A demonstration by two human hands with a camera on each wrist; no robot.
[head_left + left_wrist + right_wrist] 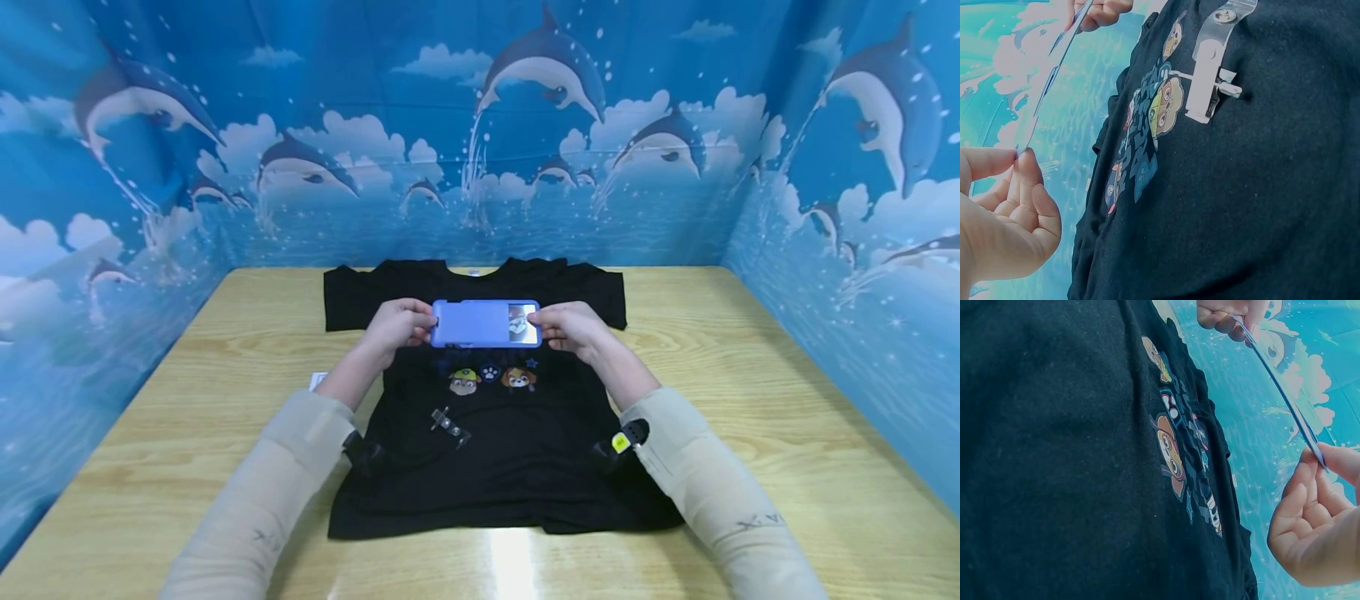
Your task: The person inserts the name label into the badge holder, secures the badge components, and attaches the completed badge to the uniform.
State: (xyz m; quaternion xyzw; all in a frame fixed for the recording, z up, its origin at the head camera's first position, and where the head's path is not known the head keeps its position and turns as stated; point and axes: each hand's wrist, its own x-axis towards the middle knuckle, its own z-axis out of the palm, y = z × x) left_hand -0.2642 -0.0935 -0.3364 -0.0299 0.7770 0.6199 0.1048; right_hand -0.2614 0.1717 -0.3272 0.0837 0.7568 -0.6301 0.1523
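A flat blue-purple card holder (472, 323), with a small picture at its right end, is held level over a black T-shirt (495, 467). My left hand (399, 325) pinches its left end between thumb and fingers. Its right end is gripped by my right hand (572, 327) in the same way. Both wrist views show the holder edge-on as a thin strip, raised off the shirt. On the shirt's front lies a badge clip (1204, 87) with a clear snap strap, below the printed cartoon dog faces (465, 382).
The T-shirt is spread on a wooden table (750, 375), collar toward the back. A small white item (318, 380) pokes out beside my left forearm. Blue dolphin-print curtains (375, 125) enclose the back and sides. Dark wrist bands (636, 432) sit at my cuffs.
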